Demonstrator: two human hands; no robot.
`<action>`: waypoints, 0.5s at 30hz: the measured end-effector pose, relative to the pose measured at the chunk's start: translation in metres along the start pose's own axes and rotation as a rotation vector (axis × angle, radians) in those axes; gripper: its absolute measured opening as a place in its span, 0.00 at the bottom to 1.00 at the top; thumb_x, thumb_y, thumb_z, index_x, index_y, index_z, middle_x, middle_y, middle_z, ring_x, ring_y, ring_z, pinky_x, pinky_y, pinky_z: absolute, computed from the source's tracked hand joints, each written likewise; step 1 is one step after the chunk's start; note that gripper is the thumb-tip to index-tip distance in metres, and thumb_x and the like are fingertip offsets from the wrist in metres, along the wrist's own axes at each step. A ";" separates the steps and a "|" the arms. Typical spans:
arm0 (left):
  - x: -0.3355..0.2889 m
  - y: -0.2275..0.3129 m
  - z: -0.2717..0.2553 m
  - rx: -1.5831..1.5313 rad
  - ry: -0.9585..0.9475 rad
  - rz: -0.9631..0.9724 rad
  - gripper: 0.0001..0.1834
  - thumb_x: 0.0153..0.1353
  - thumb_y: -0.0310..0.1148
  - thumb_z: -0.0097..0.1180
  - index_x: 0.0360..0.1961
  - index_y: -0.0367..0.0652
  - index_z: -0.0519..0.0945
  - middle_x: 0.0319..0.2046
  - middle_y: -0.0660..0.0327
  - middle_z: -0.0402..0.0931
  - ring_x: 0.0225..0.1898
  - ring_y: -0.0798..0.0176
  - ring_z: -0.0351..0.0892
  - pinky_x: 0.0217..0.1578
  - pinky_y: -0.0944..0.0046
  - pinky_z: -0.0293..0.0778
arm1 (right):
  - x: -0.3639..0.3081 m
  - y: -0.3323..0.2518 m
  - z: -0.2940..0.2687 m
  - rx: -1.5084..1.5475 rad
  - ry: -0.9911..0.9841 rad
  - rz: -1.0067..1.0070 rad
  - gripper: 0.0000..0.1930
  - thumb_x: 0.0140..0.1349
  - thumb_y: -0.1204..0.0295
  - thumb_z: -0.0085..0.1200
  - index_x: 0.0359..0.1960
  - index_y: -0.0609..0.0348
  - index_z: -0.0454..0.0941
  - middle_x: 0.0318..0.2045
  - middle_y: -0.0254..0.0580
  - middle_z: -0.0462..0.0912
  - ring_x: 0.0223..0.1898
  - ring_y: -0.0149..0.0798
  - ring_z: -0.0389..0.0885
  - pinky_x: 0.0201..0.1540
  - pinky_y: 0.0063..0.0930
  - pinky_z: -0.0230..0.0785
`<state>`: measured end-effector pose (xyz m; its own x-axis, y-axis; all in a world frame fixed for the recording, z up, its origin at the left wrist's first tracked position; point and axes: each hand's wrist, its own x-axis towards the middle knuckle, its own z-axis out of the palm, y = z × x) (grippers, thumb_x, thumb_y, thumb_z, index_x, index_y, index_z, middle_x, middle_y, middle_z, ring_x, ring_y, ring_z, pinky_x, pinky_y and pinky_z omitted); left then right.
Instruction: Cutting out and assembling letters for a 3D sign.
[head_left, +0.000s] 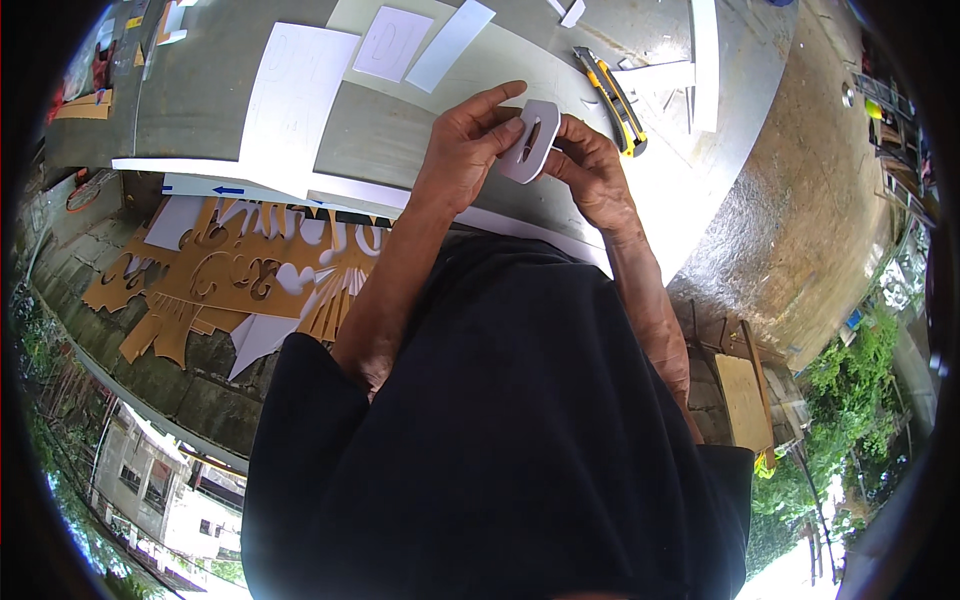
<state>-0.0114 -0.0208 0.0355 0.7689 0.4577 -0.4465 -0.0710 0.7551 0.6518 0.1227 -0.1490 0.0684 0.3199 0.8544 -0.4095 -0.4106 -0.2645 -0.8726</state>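
Note:
Above the table, both my hands hold a small white cut-out piece point(545, 118) with rounded corners and a narrow slot through its middle. My left hand point(470, 140) pinches its left side between thumb and fingers, one finger stretched out above it. On the other side, my right hand point(592, 172) grips the right edge with thumb and curled fingers. A yellow and black utility knife point(617, 103) lies on the table just right of my right hand. Whether its blade is out is too small to tell.
White sheets with faint pencil marks, one large point(290, 95) and one small point(393, 43), lie on the grey table point(370, 130) beside a pale strip point(450, 45). White offcuts point(660, 78) are at the right. Brown and white cut-out scraps point(220, 270) cover the floor at lower left.

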 end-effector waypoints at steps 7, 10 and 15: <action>-0.001 0.020 0.006 0.242 0.004 0.183 0.19 0.70 0.21 0.57 0.62 0.34 0.78 0.45 0.58 0.83 0.45 0.69 0.80 0.48 0.67 0.78 | -0.006 0.016 -0.003 0.280 -0.053 0.004 0.07 0.69 0.75 0.60 0.44 0.63 0.76 0.38 0.42 0.83 0.39 0.36 0.82 0.46 0.32 0.78; -0.002 0.024 0.009 0.293 -0.037 0.212 0.19 0.71 0.22 0.56 0.62 0.35 0.78 0.47 0.59 0.82 0.47 0.69 0.80 0.48 0.66 0.77 | -0.007 0.017 0.000 0.454 -0.053 -0.020 0.08 0.69 0.76 0.59 0.46 0.64 0.75 0.39 0.44 0.83 0.40 0.37 0.83 0.46 0.34 0.80; -0.008 0.030 0.020 0.257 -0.087 0.084 0.24 0.69 0.22 0.59 0.66 0.35 0.75 0.47 0.58 0.82 0.48 0.68 0.80 0.50 0.65 0.78 | -0.008 0.005 0.001 0.452 0.042 -0.024 0.09 0.71 0.75 0.57 0.48 0.63 0.73 0.40 0.46 0.83 0.40 0.37 0.83 0.42 0.33 0.80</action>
<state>-0.0066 -0.0111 0.0707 0.8196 0.4632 -0.3370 0.0182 0.5670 0.8235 0.1177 -0.1565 0.0679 0.3647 0.8364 -0.4091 -0.7313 -0.0147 -0.6819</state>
